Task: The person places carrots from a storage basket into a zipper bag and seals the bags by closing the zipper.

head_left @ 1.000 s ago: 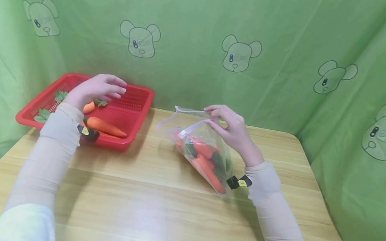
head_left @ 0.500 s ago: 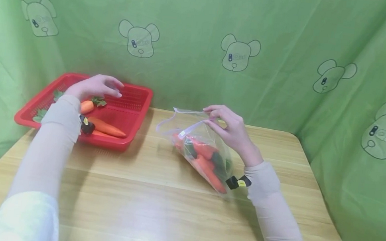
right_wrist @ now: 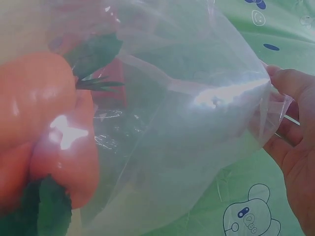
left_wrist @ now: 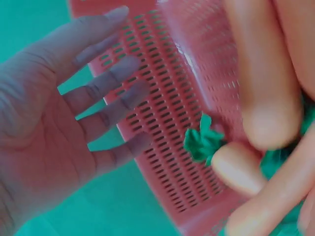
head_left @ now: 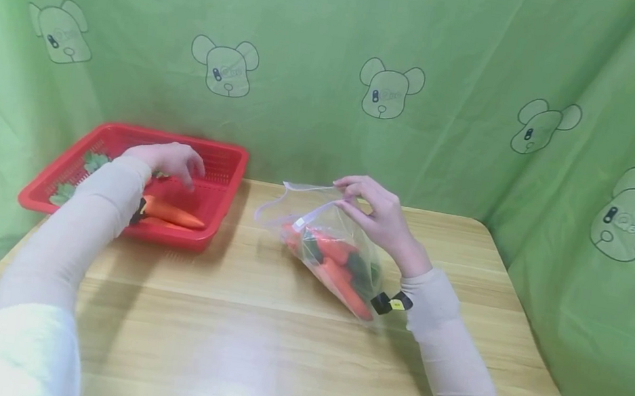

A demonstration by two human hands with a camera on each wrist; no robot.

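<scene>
My left hand (head_left: 173, 162) hangs over the red basket (head_left: 236, 178), holding nothing. In the left wrist view its fingers are spread beside the slotted wall, apart from the carrots (left_wrist: 268, 73). Inside the basket lie several carrots (head_left: 175, 213) with green leafy tops (head_left: 97, 162); my left forearm covers some of them. My right hand (head_left: 375, 212) pinches the top edge of a clear zip bag (head_left: 316, 208) between thumb and fingers. The bag leans on the table with its mouth apart, a pale slider on the purple seal. Several carrots (head_left: 342, 284) with green tops fill its lower part.
The wooden table (head_left: 251, 348) reaches a green curtain (head_left: 302, 130) printed with bear faces, which hangs behind and along both sides. The basket stands at the back left, the bag right of the middle. A small black camera (head_left: 390, 303) sits on my right wrist.
My left hand has come down toward the basket, its fingers tipping downward, while the left forearm swung out to the left. The right hand keeps its pinch on the bag, which has hardly moved.
</scene>
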